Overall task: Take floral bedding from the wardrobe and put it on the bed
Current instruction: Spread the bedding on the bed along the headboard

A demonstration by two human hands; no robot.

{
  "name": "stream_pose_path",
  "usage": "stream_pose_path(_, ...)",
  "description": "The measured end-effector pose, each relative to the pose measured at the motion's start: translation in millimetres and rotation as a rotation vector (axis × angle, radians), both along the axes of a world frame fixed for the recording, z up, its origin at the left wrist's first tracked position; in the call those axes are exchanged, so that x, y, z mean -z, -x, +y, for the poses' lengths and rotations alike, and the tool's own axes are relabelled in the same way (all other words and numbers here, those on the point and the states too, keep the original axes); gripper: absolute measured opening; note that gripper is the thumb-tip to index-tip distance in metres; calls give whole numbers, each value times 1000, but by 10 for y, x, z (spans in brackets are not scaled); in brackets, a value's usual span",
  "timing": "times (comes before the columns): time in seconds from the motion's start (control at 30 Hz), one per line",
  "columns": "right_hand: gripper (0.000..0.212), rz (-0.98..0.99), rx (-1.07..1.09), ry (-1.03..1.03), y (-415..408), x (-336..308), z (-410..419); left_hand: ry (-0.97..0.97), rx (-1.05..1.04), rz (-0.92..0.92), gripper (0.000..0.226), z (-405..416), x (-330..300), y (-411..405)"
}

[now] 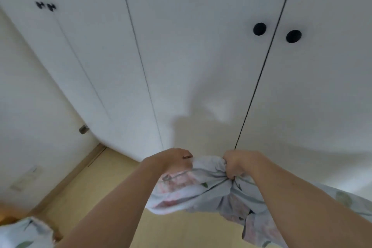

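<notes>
— Looking past the fists, what was the biggest thing there?

— The wardrobe [201, 56]: flat white doors, matte and smooth, shut, with thin dark seams running down between them. It stood just beyond both hands.

— And below the grip?

— A pale wooden floor [181, 231], smooth, with a light skirting strip along the white wall off to the left.

— How did the floral bedding [203, 191] look?

— Soft, thin cloth, pale blue-grey, printed with faded pink blooms and green leaves. It was bunched and deeply creased between the two fists, sagged under them above the floor, and trailed away beneath the right forearm toward the lower right. A second piece of floral cloth [24, 235], same pattern, lay far down to the left of the grip.

— Were the hands clenched on it?

— Yes. The left hand [175, 162] had its fingers curled round a gathered edge; the right hand [235, 164] squeezed a twisted wad tightly, folds radiating from the fist. Both forearms were bare.

— Anything smaller?

— Two round black knobs [259, 29] above the right hand, one either side of a seam. A smaller, blurred dark pair sat far up to the left. A small brownish metal fitting [83, 129] was on the left wall; I couldn't tell what it was.
</notes>
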State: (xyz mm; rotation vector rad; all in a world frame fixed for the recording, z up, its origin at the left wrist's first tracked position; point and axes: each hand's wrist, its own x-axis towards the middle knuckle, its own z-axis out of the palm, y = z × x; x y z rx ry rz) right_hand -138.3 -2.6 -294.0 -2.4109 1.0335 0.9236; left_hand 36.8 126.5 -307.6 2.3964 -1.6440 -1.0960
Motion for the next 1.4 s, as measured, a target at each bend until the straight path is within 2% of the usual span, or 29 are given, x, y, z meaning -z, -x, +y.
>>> stream_pose_path(0.07, 34, 0, -77, -25, -402, 45, 186, -49, -99, 18, 76, 370, 40, -193)
stream_pose_path(0.1, 37, -8, -110, -31, -614, 57, 295, -43, -111, -44, 79, 551, 74, -277)
stream_pose_path(0.13, 38, -14, -154, -29, -872, 70, 447, -17, -119, -152, 76, 776, 125, -386)
stream_pose_path(0.2, 24, -38, -226, -12, -1244, 75, 690, 65, -131, -360, 65, 1103, 232, -550)
stream_pose_path(0.27, 7, -70, -332, -14, -1691, 90, 1037, 95, -247, -453, 50, 1535, 306, -795)
stream_pose_path(0.3, 6, -80, -383, -25, -1896, 93, 1213, 104, -307, -493, 39, 1746, 326, -921)
stream_pose_path(0.4, 20, -78, -537, -58, -2479, 101, 1748, 125, -504, -553, 11, 2355, 366, -1235)
stream_pose_path(0.47, 23, -89, -602, -102, -2856, 130, 2110, 153, -690, -545, 15, 2756, 394, -1416)
stream_pose_path(0.53, 13, -136, -674, -139, -3204, 163, 2478, 203, -875, -530, 16, 3158, 417, -1610)
stream_pose_path(0.6, 18, -209, -762, -151, -3488, 203, 2822, 250, -999, -530, 8, 3539, 398, -1784)
stream_pose_path(0.7, 38, -310, -878, -175, -3820, 304, 3252, 287, -1115, -544, 17, 4027, 386, -1991)
stream_pose_path(0.8, 48, -380, -964, -151, -4172, 429, 3644, 335, -1200, -561, 9, 4450, 373, -2182)
stream_pose_path(0.9, 64, -465, -1081, -58, -4545, 601, 4005, 345, -1300, -591, 23, 4895, 336, -2378)
stream_pose_path(1.0, 64, -494, -1193, 30, -4969, 778, 4375, 289, -1402, -642, 14, 5414, 369, -2619)
stream_pose_path(1.1, 46, -485, -1291, -17, -5567, 794, 4919, 241, -1481, -746, 10, 5926, 401, -2875)
stream_pose_path(1.2, 15, -560, -1415, -189, -6053, 683, 5577, 102, -1605, -892, 21, 6515, 406, -3104)
stream_pose_path(1.33, 10, -736, -1574, -302, -6276, 493, 6425, -190, -1821, -961, 39, 7318, 333, -3327)
stream_pose_path(1.4, 14, -825, -1612, -327, -6272, 416, 6802, -195, -1997, -943, 48, 7595, 330, -3364)
